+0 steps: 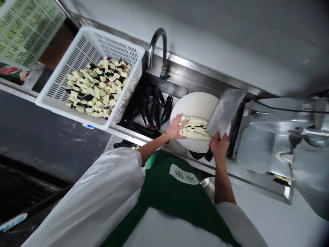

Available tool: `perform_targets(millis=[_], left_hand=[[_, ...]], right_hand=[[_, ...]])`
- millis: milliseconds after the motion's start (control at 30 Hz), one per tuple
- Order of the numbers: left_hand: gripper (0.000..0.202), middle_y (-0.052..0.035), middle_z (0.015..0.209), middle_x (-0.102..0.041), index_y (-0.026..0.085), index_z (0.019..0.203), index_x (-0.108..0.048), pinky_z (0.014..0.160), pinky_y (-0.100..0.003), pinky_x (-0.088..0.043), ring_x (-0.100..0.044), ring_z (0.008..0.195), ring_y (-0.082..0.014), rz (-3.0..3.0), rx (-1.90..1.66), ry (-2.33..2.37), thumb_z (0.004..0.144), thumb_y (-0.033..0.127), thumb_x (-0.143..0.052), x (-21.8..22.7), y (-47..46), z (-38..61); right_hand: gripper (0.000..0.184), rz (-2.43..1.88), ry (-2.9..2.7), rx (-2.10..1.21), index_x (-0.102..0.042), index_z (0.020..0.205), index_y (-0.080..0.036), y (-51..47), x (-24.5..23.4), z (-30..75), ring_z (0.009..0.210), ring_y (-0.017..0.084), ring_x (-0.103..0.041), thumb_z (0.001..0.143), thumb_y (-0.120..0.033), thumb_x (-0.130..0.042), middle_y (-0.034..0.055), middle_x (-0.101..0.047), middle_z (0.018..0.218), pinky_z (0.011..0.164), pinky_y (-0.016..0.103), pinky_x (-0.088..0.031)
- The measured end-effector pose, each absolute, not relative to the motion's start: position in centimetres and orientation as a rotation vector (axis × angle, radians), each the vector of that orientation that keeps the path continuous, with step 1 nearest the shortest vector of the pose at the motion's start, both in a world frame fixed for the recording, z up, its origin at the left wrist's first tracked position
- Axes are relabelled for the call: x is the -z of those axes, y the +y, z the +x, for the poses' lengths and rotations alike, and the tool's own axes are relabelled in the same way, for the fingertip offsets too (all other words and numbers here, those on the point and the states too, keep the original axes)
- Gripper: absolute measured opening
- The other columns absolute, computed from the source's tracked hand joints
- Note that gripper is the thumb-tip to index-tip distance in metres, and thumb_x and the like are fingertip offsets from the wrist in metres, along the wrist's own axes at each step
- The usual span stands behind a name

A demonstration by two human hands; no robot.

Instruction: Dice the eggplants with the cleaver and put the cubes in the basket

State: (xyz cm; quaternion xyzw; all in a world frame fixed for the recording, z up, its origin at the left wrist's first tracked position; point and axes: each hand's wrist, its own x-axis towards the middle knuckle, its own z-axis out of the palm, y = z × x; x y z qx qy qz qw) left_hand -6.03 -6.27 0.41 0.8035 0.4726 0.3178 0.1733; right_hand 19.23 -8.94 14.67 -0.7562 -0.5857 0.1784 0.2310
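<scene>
My right hand [219,145] grips the dark handle of a cleaver [226,109], its broad blade over the right side of a round white cutting board [192,103]. Peeled, pale eggplant [196,127] lies on the board in long cut strips, a little dark skin showing. My left hand [176,128] holds the strips' left end, thumb and fingers apart around it. The blade crosses near their right end; whether it touches them I cannot tell. Several whole dark eggplants [155,115] lie in the sink left of the board.
A white plastic basket [88,34] of eggplant chunks [100,87] stands left of the sink. Behind the sink rises a curved faucet [160,32]. A metal machine [259,144] occupies the right side. Another basket [31,31] with something green is at the upper left.
</scene>
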Motion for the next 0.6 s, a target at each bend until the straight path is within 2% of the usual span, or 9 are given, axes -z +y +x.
perform_targets(millis=[100, 167, 267, 400, 533, 600], left_hand=[[0.116, -0.019, 0.171, -0.012, 0.025, 0.159, -0.043, 0.123, -0.069, -0.023, -0.01, 0.157, -0.0509, 2.354, -0.756, 1.294, 0.061, 0.061, -0.094, -1.2, -4.2, -5.6], [0.111, -0.018, 0.169, -0.022, 0.026, 0.156, -0.047, 0.122, -0.068, -0.024, -0.018, 0.155, -0.0498, 2.409, -0.702, 1.218, 0.061, 0.061, -0.093, -1.5, -3.2, -5.2], [0.096, -0.0175, 0.161, -0.036, 0.025, 0.15, -0.055, 0.121, -0.067, -0.03, -0.032, 0.146, -0.0456, 2.445, -0.715, 1.152, 0.067, 0.059, -0.089, -1.4, -2.4, -5.0], [0.088, -0.0183, 0.155, -0.042, 0.022, 0.15, -0.055, 0.118, -0.064, -0.035, -0.038, 0.138, -0.0412, 2.441, -0.738, 1.17, 0.074, 0.056, -0.084, -1.3, -2.2, -5.1], [0.088, -0.0187, 0.154, -0.042, 0.02, 0.154, -0.051, 0.118, -0.061, -0.035, -0.038, 0.137, -0.039, 2.437, -0.781, 1.217, 0.079, 0.057, -0.079, -1.8, -2.7, -4.3], [0.092, -0.0183, 0.157, -0.039, 0.021, 0.154, -0.05, 0.119, -0.062, -0.033, -0.036, 0.139, -0.0404, 2.432, -0.808, 1.249, 0.078, 0.063, -0.078, -2.0, -3.2, -3.4]], right_hand=[[0.031, -1.959, -1.155, -0.746, -0.04, 0.083, -0.031, -12.4, -14.4, 24.9, 0.04, 0.015, -0.048, 0.095, -0.057, -0.053, -0.003, -0.049, 0.05, 0.043, 0.031, -0.04], [0.046, -1.913, -0.926, -0.87, -0.033, 0.081, -0.033, -15.3, -13.3, 27.5, 0.036, 0.014, -0.044, 0.083, -0.063, -0.068, -0.0057, -0.047, 0.048, 0.038, 0.03, -0.037], [0.065, -1.88, -0.723, -1.004, -0.029, 0.079, -0.033, -19.6, -10.7, 29.7, 0.033, 0.013, -0.041, 0.066, -0.069, -0.081, -0.0098, -0.043, 0.044, 0.032, 0.028, -0.036], [0.069, -1.833, -0.596, -1.174, -0.035, 0.079, -0.03, -23.8, -7.0, 30.3, 0.032, 0.011, -0.039, 0.057, -0.069, -0.087, -0.0127, -0.042, 0.043, 0.031, 0.025, -0.038], [0.065, -1.782, -0.609, -1.289, -0.042, 0.079, -0.028, -25.2, -4.3, 29.5, 0.033, 0.01, -0.04, 0.058, -0.072, -0.085, -0.0123, -0.043, 0.043, 0.033, 0.025, -0.04], [0.064, -1.809, -0.658, -1.235, -0.042, 0.077, -0.027, -25.0, -3.5, 28.7, 0.032, 0.011, -0.041, 0.06, -0.075, -0.082, -0.0116, -0.043, 0.043, 0.033, 0.026, -0.04]])
